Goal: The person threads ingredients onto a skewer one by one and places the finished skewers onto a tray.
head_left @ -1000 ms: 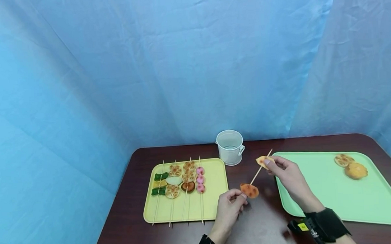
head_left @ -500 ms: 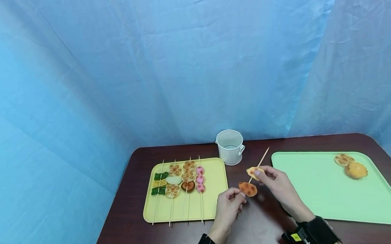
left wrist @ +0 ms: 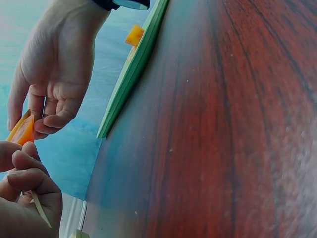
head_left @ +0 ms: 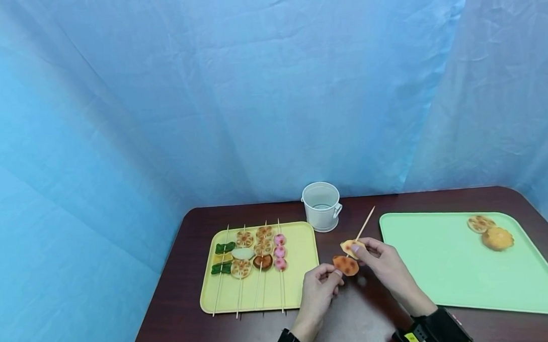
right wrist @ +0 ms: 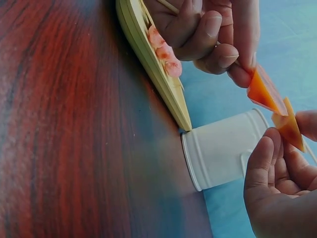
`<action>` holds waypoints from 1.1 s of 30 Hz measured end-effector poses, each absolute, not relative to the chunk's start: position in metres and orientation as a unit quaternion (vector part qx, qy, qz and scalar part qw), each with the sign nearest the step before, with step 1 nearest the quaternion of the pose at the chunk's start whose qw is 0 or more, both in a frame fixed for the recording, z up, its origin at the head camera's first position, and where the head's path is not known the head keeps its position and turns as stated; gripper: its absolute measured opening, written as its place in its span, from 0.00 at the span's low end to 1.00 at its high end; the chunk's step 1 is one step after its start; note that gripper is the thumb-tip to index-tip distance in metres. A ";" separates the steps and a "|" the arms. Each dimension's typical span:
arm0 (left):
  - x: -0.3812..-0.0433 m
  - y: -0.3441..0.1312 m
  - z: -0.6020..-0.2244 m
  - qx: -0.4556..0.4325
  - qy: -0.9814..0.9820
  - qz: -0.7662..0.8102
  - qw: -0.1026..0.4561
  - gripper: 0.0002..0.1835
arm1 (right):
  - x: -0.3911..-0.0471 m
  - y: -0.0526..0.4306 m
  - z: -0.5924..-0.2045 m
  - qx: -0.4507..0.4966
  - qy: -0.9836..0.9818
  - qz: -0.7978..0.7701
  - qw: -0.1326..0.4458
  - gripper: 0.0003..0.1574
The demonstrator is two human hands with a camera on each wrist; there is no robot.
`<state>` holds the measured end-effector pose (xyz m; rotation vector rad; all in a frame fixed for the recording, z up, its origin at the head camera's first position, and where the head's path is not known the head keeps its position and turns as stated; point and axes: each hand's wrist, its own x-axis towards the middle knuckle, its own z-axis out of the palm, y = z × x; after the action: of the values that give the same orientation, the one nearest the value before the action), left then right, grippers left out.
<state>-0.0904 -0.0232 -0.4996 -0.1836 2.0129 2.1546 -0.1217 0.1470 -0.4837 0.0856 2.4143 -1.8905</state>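
Observation:
My left hand grips a thin wooden skewer near its lower end, its fingertips right at a browned orange slice threaded on it. Just above that slice sits a paler yellow slice, also on the skewer, pinched between the thumb and fingers of my right hand. The bare tip of the skewer slants up and to the right. In the right wrist view the orange slice and the yellow slice lie edge to edge. A short skewer end pokes out below the left fist in the left wrist view.
To the left, a yellow tray bears several loaded skewers, among them one of pink balls. A white bucket stands behind the hands. At the right, a green tray holds a lotus root slice and a golden lump.
My right hand has slid the yellow slice down the skewer from near its tip to the orange slice, moving left and toward me. The left hand has stayed nearly still.

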 end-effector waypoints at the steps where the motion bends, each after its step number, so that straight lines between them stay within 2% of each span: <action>1: -0.091 -0.023 -0.500 -0.063 0.678 0.726 0.095 0.07 | -0.122 0.147 -0.484 0.029 0.786 -0.616 0.038 0.29; 9: -0.089 -0.024 -0.497 -0.059 0.676 0.728 0.098 0.08 | -0.118 0.147 -0.483 0.015 0.783 -0.620 0.049 0.27; 17: -0.088 -0.023 -0.496 -0.056 0.673 0.732 0.091 0.09 | -0.119 0.158 -0.479 0.015 0.796 -0.603 0.044 0.31; 29: -0.089 -0.027 -0.498 -0.045 0.670 0.737 0.080 0.09 | -0.124 0.244 -0.462 0.025 0.860 -0.508 -0.028 0.34; 33: -0.090 -0.027 -0.498 -0.057 0.668 0.737 0.087 0.09 | -0.126 0.282 -0.453 0.051 0.884 -0.463 -0.033 0.37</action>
<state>-0.0899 -0.0273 -0.4978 -0.1689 1.9884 2.1965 -0.1263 0.2820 -0.4531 0.1636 2.8374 -1.4855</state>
